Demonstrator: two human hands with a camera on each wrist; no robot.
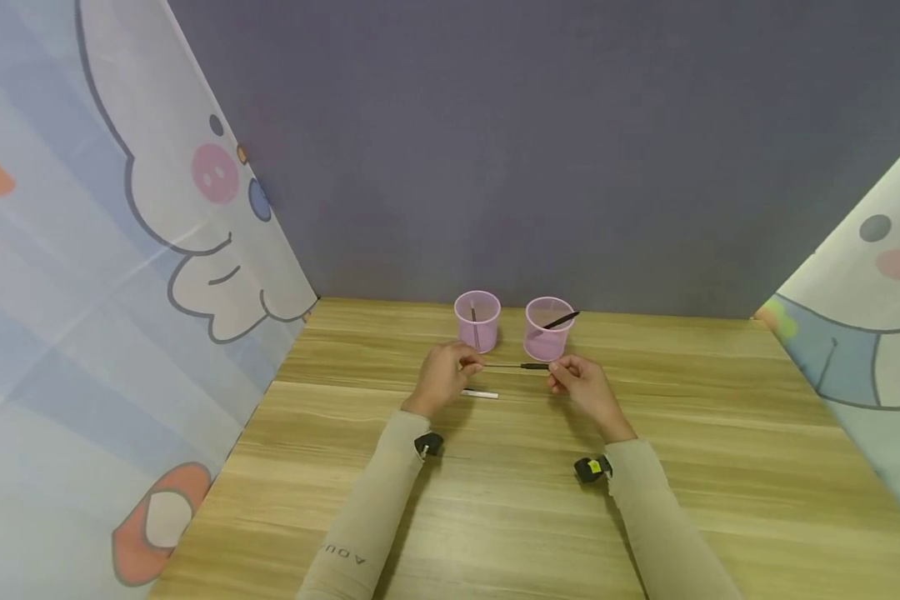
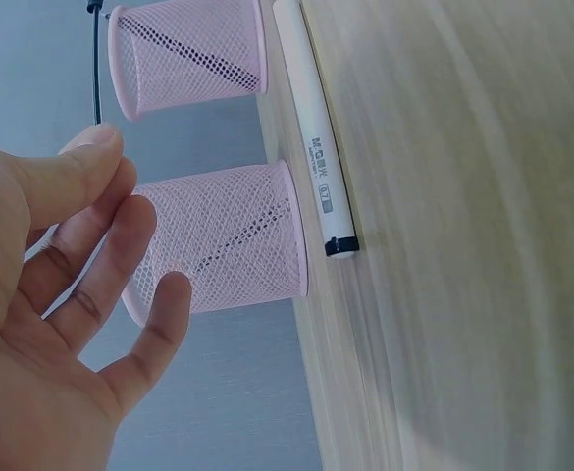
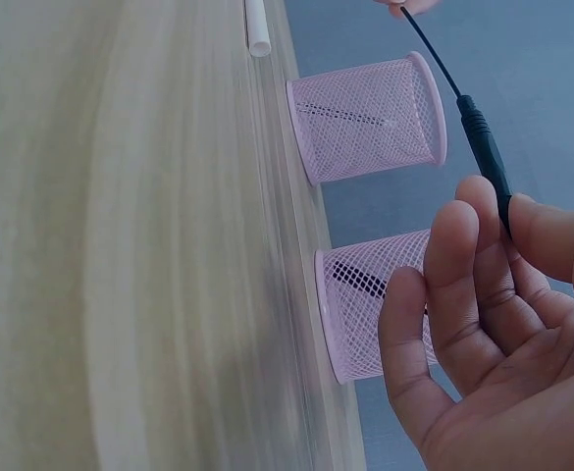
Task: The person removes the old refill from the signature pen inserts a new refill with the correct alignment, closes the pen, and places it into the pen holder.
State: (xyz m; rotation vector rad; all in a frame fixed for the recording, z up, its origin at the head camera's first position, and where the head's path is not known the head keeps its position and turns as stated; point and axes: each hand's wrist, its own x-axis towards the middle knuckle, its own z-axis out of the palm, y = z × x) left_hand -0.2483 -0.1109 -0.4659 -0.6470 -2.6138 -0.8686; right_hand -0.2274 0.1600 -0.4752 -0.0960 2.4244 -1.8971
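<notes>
A thin screwdriver with a black handle [image 3: 483,147] and a slim dark shaft is stretched between both hands, just in front of two pink mesh cups. My left hand [image 1: 444,372] pinches the shaft's end between thumb and fingertips, its little finger held apart. My right hand [image 1: 581,387] pinches the handle's rear end between thumb and fingers. On the table near the left hand lies a white pen [image 2: 316,128] with a black band at one end. Behind the left hand stands the left pink cup [image 1: 477,333]; the right pink cup [image 1: 547,343] is behind the right hand.
A thin dark stick [image 1: 474,321] leans inside the left cup. Out of the right cup pokes a slim black item [image 1: 562,320]. A grey wall [image 1: 540,167] rises behind the wooden table [image 1: 510,517], with printed cartoon sheets [image 1: 37,333] at both sides.
</notes>
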